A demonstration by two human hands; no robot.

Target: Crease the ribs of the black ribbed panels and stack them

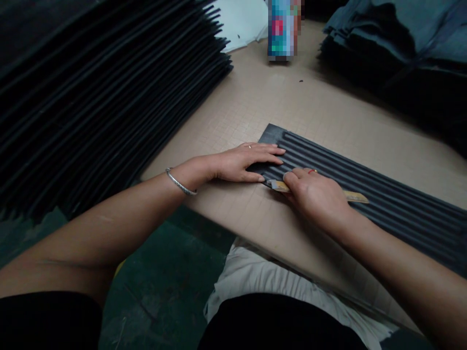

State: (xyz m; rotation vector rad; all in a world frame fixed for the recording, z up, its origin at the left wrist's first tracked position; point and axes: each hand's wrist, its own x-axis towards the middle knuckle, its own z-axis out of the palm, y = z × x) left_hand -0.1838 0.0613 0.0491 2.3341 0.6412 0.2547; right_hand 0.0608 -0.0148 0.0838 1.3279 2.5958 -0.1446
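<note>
A dark ribbed strip (pixel 368 180) lies slantwise on the tan table, running off toward the right edge of the view. My left hand (pixel 248 163) rests flat with its fingers spread over the strip's left end. Closed around a yellow cutter (pixel 357 197) is my right hand (pixel 317 194), just to the right of my left thumb. The cutter's front end is at the strip's near left corner, and its rear end sticks out behind my right hand over the ribs.
A tall stack of black sheets (pixel 109 97) fills the left. Another dark pile (pixel 401 63) stands at the back right. A pixelated box (pixel 280 29) and white sheet (pixel 242 22) are at the back. The table's front edge (pixel 248 238) is near my body.
</note>
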